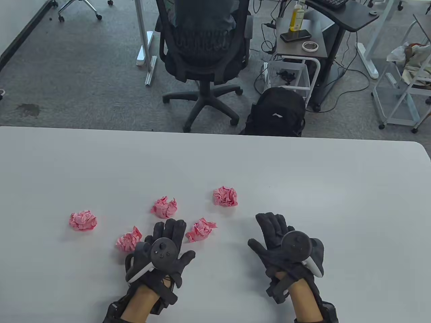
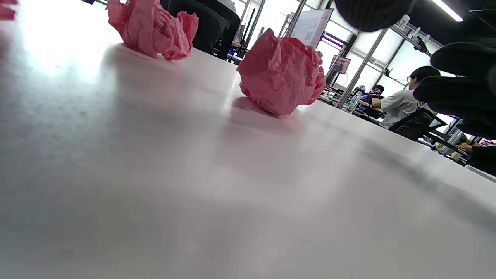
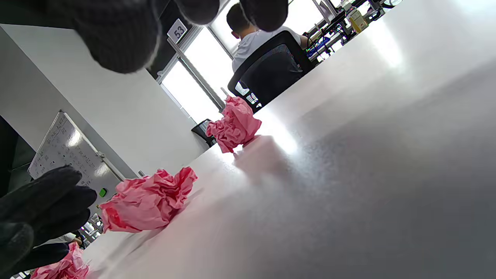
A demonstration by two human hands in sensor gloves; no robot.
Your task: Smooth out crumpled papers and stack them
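Observation:
Several crumpled pink paper balls lie on the white table [image 1: 303, 175]: one at far left [image 1: 83, 220], one at the centre [image 1: 164, 207], one farther right [image 1: 225, 196]. My left hand [image 1: 170, 232] lies palm down with straight fingers between two more balls [image 1: 128, 240] [image 1: 200, 229] and holds nothing. My right hand [image 1: 272, 230] lies flat and empty to the right, apart from every ball. The left wrist view shows two balls [image 2: 283, 73] [image 2: 155, 29] ahead. In the right wrist view, a ball [image 3: 147, 205] sits close and another [image 3: 234, 124] farther off.
Beyond the table's far edge stand a black office chair [image 1: 202, 50], a black backpack [image 1: 276, 112] and a side cart [image 1: 299, 37] with a bottle and phone. A seated person [image 2: 403, 102] shows in the background of the wrist views.

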